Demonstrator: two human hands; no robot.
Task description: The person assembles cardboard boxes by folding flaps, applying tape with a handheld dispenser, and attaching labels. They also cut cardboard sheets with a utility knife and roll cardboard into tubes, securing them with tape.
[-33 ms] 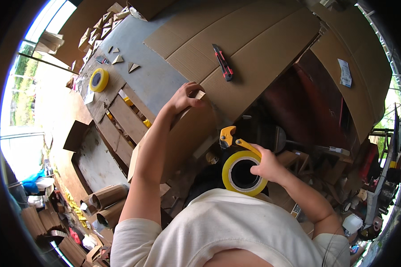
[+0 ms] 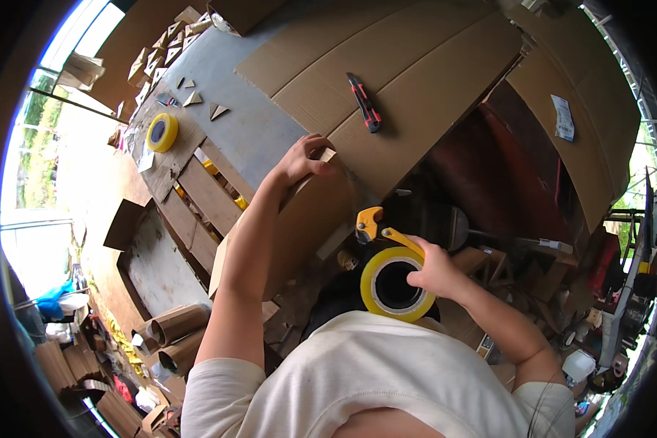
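Observation:
My left hand [image 2: 304, 162] is wrapped over the upper corner of a folded brown cardboard piece [image 2: 310, 215], which stands on edge against the near side of the table. My left forearm covers part of it. Lower and to the right, my right hand [image 2: 439, 270] grips a yellow tape dispenser [image 2: 370, 222] by its frame, its thumb reaching into the core of the tape roll [image 2: 372, 288]. The dispenser is held close to my waist, apart from the cardboard. A red and black box cutter [image 2: 364, 102] lies on a flat cardboard sheet [image 2: 431, 66] beyond my left hand.
Another yellow tape roll [image 2: 162, 132] sits on the table's left end, near small cardboard triangles [image 2: 192, 99] and a larger pile of folded corners [image 2: 153, 62]. At right, a labelled cardboard sheet [image 2: 591, 109] slopes beside a dark red surface [image 2: 504, 160]. Rolled cardboard [image 2: 182, 323] lies lower left.
My right hand and the tape dispenser have shifted very slightly to the left. The left hand keeps its place on the cardboard.

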